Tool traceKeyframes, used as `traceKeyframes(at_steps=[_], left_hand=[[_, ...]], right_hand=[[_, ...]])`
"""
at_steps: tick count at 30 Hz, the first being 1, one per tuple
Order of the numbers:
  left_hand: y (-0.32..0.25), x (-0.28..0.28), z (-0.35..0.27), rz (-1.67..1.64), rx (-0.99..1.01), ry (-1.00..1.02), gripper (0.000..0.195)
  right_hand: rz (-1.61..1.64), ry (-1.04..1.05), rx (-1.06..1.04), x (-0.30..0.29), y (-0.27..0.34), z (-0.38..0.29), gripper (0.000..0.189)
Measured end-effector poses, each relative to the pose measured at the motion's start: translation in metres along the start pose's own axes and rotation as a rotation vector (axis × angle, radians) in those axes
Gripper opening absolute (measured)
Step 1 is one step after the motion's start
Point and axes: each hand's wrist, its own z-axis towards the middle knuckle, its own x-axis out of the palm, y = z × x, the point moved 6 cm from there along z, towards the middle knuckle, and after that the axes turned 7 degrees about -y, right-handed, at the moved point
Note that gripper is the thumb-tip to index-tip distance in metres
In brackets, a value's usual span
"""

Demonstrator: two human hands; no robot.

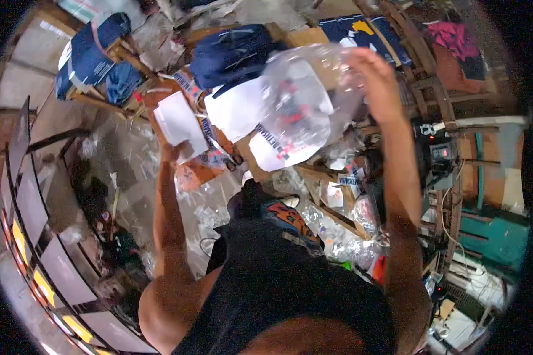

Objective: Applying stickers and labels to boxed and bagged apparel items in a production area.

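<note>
My left hand (174,150) grips the lower edge of a small stack of white paper or card (182,124), over an orange-brown surface (195,176). Raised to the right, my right hand (377,82) is blurred and has the edge of a clear plastic bag (337,84) at its fingers. The bag hangs across a white sheet with blue and red print (288,153), partly veiling it. Between the hands lies a plain white sheet (235,106). A pair of scissors (235,163), seen only in part, rests near the printed strips (208,132).
Folded dark blue cloth (231,53) sits beyond the sheets. Another blue bundle (89,57) is at far left, and a dark printed garment (364,35) at far right. Crumpled clear plastic (204,199) litters the floor. A wooden frame (342,219) stands to my right, near a black device (442,155).
</note>
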Motion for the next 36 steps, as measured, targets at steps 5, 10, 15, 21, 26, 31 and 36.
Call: traceKeyframes(at_steps=[5,10,15,21,26,31,36], left_hand=[[0.001,0.015,-0.046,0.349,-0.134,-0.059,0.037],[-0.090,0.075,-0.089,0.062,-0.175,0.035,0.029],[-0.088,0.027,-0.091,0.059,-0.066,-0.046,0.029],[-0.107,0.004,-0.094,0.102,-0.129,-0.051,0.031],[-0.075,-0.027,-0.089,0.137,-0.185,-0.128,0.037],[-0.078,-0.035,-0.086,1.030,0.212,-0.378,0.053],[-0.128,0.003,-0.115,1.217,0.329,-0.556,0.052]], right_hand=[[-0.133,0.034,-0.088,-0.017,-0.021,0.045,0.024],[-0.231,-0.049,-0.068,-0.058,-0.087,0.076,0.025],[-0.148,-0.055,0.124,-0.051,-0.131,0.100,0.024],[-0.441,0.048,0.135,-0.072,-0.223,0.111,0.039],[-0.843,-0.118,-0.157,-0.067,-0.210,0.123,0.069],[-0.890,-0.137,0.056,-0.071,-0.205,0.123,0.091],[-0.913,-0.170,0.010,-0.085,-0.207,0.115,0.098]])
